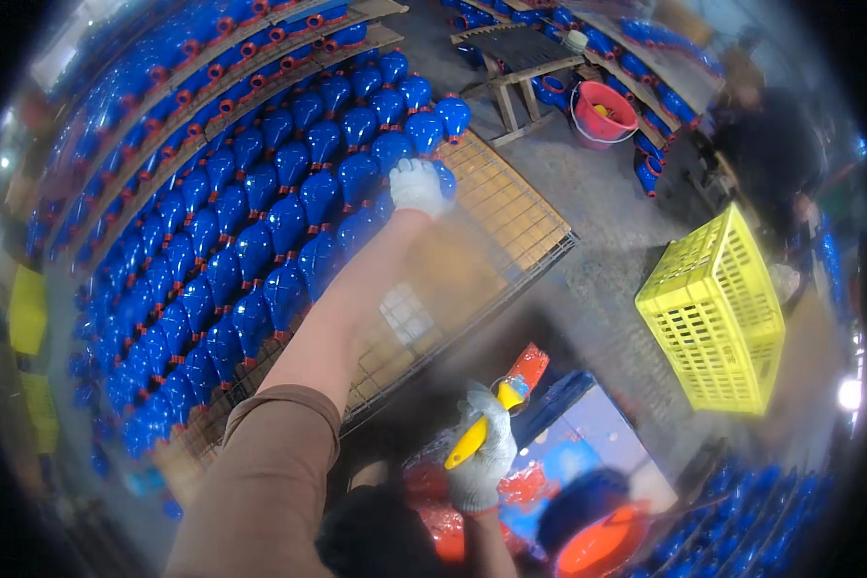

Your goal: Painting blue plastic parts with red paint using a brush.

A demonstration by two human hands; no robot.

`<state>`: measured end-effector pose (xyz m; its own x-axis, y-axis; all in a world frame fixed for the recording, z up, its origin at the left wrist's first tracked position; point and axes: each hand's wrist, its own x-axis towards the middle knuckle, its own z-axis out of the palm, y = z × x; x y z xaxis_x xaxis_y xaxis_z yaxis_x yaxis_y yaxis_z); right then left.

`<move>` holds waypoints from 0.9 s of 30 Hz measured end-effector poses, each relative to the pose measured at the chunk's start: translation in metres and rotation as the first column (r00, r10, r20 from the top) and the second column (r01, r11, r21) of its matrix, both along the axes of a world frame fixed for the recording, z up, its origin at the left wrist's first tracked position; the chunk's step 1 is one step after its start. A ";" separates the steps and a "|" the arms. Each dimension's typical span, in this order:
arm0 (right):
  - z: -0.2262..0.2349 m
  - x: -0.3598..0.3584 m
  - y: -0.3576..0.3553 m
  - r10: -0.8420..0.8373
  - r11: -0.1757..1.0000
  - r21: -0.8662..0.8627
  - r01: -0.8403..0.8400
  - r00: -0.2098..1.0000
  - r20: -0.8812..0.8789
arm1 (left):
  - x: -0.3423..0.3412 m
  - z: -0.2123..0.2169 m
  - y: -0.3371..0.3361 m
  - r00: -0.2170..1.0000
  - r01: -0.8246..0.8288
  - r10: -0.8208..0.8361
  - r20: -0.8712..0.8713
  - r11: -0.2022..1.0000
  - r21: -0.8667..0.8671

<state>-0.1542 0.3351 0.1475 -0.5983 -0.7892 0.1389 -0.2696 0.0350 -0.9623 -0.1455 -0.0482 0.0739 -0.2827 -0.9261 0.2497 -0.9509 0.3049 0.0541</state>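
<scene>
My left hand (420, 189), in a white knit glove, reaches far out over rows of glossy blue bulb-shaped castings (284, 226) with red ends. Its fingers are curled on a blue casting (444, 179) at the right edge of the rows, mostly hidden by the glove. Closer to me, my right hand (486, 451), also gloved, is closed around the yellow handle of a paintbrush (480, 430). The brush's bristles are coated in red paint and point up to the right. Below it lies a paint-smeared work surface (588, 438).
The castings stand on a board over a wire-mesh rack (511, 207). A red-orange paint pot (602, 547) sits at lower right. A yellow plastic crate (713, 318) and a red bucket (603, 116) stand on the floor. Another person (766, 135) is at the far right. More castings fill shelves (260, 48) behind.
</scene>
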 end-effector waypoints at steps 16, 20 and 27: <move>0.004 0.001 0.001 0.065 0.998 0.024 -0.061 0.971 -0.231 | -0.016 0.009 -0.003 0.999 -0.006 0.002 0.032 0.990 0.139; 0.013 0.006 0.008 0.099 0.995 0.046 -0.094 0.987 -0.124 | 0.003 0.002 0.010 0.996 0.085 -0.084 0.009 0.995 -0.054; 0.023 0.009 0.031 0.075 0.993 -0.118 -0.031 0.917 0.392 | 0.052 -0.006 0.205 0.897 0.365 -0.329 -0.295 0.928 0.076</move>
